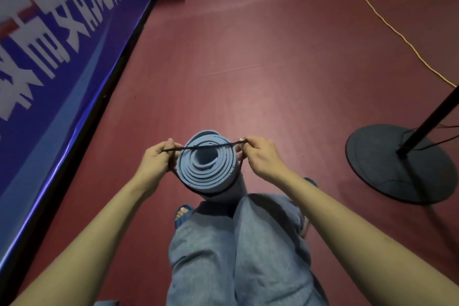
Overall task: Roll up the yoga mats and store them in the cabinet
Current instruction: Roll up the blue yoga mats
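Note:
A rolled blue yoga mat (210,171) stands upright on end in front of my legs, its spiral end facing the camera. A thin black elastic strap (206,146) is stretched taut across the top of the roll and loops round its near side. My left hand (159,158) pinches the strap's left end beside the mat. On the other side my right hand (258,154) pinches the right end. No cabinet is in view.
A blue banner wall (49,57) with white lettering runs along the left. At the right stands a black round stand base (395,164) with a slanted pole. A yellow cord (387,25) trails across the dark red floor (248,69).

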### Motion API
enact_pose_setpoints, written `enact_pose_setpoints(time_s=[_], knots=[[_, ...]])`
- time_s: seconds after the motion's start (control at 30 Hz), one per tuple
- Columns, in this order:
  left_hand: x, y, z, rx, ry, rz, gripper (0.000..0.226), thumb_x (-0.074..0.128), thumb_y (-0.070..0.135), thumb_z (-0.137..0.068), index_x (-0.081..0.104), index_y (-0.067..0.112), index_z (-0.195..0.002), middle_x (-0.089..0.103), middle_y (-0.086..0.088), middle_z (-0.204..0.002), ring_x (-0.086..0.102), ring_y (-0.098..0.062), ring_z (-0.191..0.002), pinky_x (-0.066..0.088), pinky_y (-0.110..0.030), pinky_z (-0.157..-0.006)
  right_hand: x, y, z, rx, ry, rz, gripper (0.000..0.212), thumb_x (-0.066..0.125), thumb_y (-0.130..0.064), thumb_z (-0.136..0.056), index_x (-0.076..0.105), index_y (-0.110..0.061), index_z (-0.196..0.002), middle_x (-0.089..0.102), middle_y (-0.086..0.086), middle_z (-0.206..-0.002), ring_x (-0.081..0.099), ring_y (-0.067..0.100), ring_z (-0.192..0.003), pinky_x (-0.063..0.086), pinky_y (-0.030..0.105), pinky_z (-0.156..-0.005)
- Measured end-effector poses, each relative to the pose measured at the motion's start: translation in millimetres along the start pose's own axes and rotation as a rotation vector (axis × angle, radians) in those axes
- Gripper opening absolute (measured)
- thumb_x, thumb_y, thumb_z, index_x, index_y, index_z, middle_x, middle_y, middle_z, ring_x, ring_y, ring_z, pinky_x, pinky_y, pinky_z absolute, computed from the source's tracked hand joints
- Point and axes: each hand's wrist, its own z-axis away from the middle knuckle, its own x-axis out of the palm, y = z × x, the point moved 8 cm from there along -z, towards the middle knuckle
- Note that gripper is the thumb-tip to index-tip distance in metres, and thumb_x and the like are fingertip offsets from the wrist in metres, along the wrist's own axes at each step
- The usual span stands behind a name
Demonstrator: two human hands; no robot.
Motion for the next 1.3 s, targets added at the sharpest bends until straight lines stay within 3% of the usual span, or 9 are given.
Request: enact_pose_setpoints(time_s=[0.17, 0.3, 0.47, 0.57, 0.73, 0.87, 1.03, 1.2, 1.3], knots=[[25, -34, -24, -0.418, -0.044, 0.296, 0.026, 0.048, 0.014, -0.107, 0.067, 0.001, -0.119, 0.07, 0.001, -0.076, 0.063, -0.018, -0.073, 0.055, -0.034, -0.07, 6, 23, -23, 0.331, -0.095, -0.237, 0.031, 0.046, -0.007, -0.095, 0.066, -0.003, -0.072, 0.069, 0.008, -0.057, 0.066, 0.018, -0.052, 0.047, 0.029, -0.053], [65, -37, -15, -0.558, -0.29, 0.531, 0.038, 0.049, 0.022, -0.102, 0.076, -0.002, -0.091, 0.073, -0.018, -0.086, 0.073, -0.028, -0.069, 0.061, -0.036, -0.059, 51, 75, -19, 0.721, -0.227, -0.598, 0.037, 0.039, -0.018, -0.102, 0.054, -0.008, -0.069, 0.054, 0.006, -0.045, 0.043, 0.018, -0.041, 0.035, 0.024, -0.049], [79, -52, -27, -0.574, -0.562, 0.587, 0.043, 0.095, 0.013, -0.063, 0.076, -0.006, -0.097, 0.073, -0.024, -0.097, 0.073, -0.031, -0.082, 0.063, -0.041, -0.074, 74, 99, -12, 0.899, -0.438, -0.786, 0.05, 0.035, -0.021, -0.1, 0.048, -0.019, -0.052, 0.026, -0.008, -0.038, 0.016, 0.009, -0.039, 0.027, 0.02, -0.042], [62, -41, -61, -0.285, -0.376, 0.127, 0.012, 0.081, 0.016, -0.079, 0.082, 0.012, -0.091, 0.075, -0.021, -0.107, 0.071, -0.028, -0.088, 0.058, -0.042, -0.081, 60, 92, -34, 0.745, -0.371, -0.619, 0.047, 0.035, -0.015, -0.096, 0.045, -0.019, -0.05, 0.028, -0.005, -0.039, 0.023, 0.012, -0.037, 0.032, 0.022, -0.043], [55, 48, -95, 0.25, -0.242, 0.006, 0.028, 0.057, 0.001, -0.1, 0.065, 0.012, -0.124, 0.075, 0.005, -0.108, 0.069, -0.005, -0.093, 0.053, -0.019, -0.079, 3, 56, -100, 0.062, 0.112, -0.062, 0.018, 0.049, -0.035, -0.089, 0.061, -0.024, -0.081, 0.066, -0.005, -0.073, 0.057, 0.019, -0.071, 0.048, 0.044, -0.068], [69, 56, -105, 0.155, -0.344, -0.169, 0.047, 0.04, 0.003, -0.106, 0.073, 0.031, -0.089, 0.071, -0.01, -0.086, 0.063, -0.013, -0.071, 0.05, -0.02, -0.057, 7, 28, -100, -0.151, -0.171, -0.144, 0.03, 0.055, -0.016, -0.098, 0.07, -0.039, -0.086, 0.072, -0.013, -0.077, 0.062, 0.007, -0.066, 0.047, 0.025, -0.066], [82, -15, -105, -0.282, -0.405, -0.157, 0.023, 0.065, 0.02, -0.086, 0.067, 0.001, -0.072, 0.055, -0.012, -0.074, 0.047, -0.021, -0.066, 0.039, -0.031, -0.061, 26, 48, -104, 0.185, -0.342, -0.291, 0.034, 0.049, 0.006, -0.09, 0.068, -0.005, -0.064, 0.043, 0.014, -0.07, 0.034, 0.019, -0.054, 0.031, 0.026, -0.048], [52, -133, -100, -0.42, -0.257, -0.441, 0.034, 0.051, 0.02, -0.105, 0.058, 0.01, -0.073, 0.055, -0.006, -0.048, 0.046, -0.016, -0.038, 0.024, -0.021, -0.042, 3, 146, -100, 0.219, -0.201, 0.279, 0.039, 0.054, -0.049, -0.07, 0.043, -0.011, -0.065, 0.039, 0.002, -0.06, 0.031, 0.017, -0.057, 0.027, 0.035, -0.054], [44, -183, -99, -0.468, -0.066, -0.441, 0.032, 0.058, 0.008, -0.1, 0.058, 0.012, -0.068, 0.057, -0.005, -0.055, 0.052, -0.017, -0.048, 0.044, -0.023, -0.046, 12, 215, -89, 0.351, -0.291, 0.357, 0.042, 0.07, -0.047, -0.067, 0.04, -0.018, -0.06, 0.04, -0.005, -0.054, 0.034, 0.017, -0.055, 0.029, 0.033, -0.053]])
